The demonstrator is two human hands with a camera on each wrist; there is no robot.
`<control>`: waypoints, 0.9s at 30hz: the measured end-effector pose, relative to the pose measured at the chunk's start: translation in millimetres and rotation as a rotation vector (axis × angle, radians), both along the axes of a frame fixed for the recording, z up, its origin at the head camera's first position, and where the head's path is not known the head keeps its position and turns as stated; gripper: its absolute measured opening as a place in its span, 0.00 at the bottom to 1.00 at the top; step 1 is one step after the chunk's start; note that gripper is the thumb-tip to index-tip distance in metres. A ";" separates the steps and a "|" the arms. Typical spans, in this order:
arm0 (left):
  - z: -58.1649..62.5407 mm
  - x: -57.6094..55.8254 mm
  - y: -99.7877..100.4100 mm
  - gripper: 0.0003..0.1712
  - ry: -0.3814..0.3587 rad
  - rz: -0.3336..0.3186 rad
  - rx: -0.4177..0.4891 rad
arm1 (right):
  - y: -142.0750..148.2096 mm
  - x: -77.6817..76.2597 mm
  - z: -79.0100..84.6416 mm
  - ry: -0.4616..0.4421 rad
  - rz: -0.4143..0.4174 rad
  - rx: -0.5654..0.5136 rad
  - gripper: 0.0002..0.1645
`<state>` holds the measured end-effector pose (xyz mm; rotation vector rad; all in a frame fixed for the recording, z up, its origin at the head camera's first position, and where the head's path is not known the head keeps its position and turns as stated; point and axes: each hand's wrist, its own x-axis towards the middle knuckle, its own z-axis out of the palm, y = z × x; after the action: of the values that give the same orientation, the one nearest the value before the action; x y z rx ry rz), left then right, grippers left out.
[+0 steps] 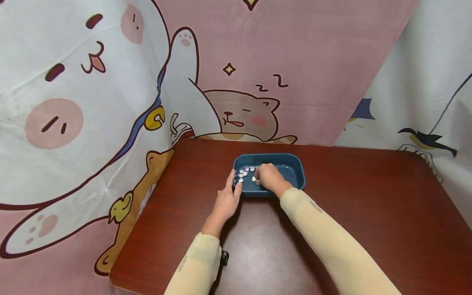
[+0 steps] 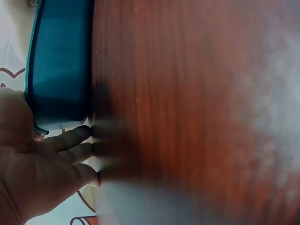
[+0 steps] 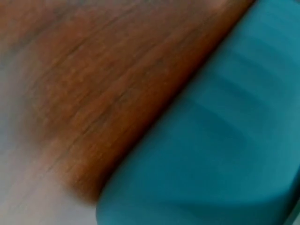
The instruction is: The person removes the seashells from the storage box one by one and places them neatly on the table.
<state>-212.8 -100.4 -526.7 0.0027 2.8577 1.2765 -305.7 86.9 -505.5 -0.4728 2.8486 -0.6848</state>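
Note:
A blue rectangular tray [image 1: 266,193] stands on the table, with several small white pieces [image 1: 246,173] in its left part; their exact kind is too small to tell. My left hand [image 1: 225,203] is at the tray's front left corner, fingers extended along the outside of the left wall and thumb near the rim. In the left wrist view the left hand [image 2: 40,164] lies beside the tray's end, fingertips by the tabletop. My right hand [image 1: 270,177] reaches inside the tray with curled fingers, a small white piece [image 1: 254,178] at its fingertips. The right wrist view shows only the tray's outer wall [image 3: 201,150] and tabletop.
The brown wooden table [image 1: 368,196] extends on both sides of the tray. Behind and to the left hangs a cloth [image 1: 313,61] printed with cartoon animals, meeting the table's back edge.

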 end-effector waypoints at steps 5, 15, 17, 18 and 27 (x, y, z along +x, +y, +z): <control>0.4 -1.0 1.2 0.36 0.005 -0.001 -0.016 | -0.2 0.2 1.9 -0.011 0.005 0.018 0.12; -44.7 -20.4 -7.3 0.39 0.033 0.015 -0.014 | 9.2 -0.4 1.1 -0.035 0.096 0.080 0.03; -49.5 -23.7 -8.4 0.39 0.048 0.007 -0.030 | 11.4 -0.4 2.5 -0.048 0.095 0.080 0.05; -49.8 -24.4 -8.4 0.38 0.052 0.005 -0.033 | 12.6 -0.4 3.0 -0.057 0.093 0.074 0.07; -6.3 0.2 0.3 0.36 0.022 -0.012 0.029 | 25.6 4.0 0.7 0.009 0.106 -0.018 0.13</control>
<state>-212.6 -100.2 -533.0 0.0347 2.8526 1.3245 -301.7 112.5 -504.8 -0.6255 2.8041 -0.6907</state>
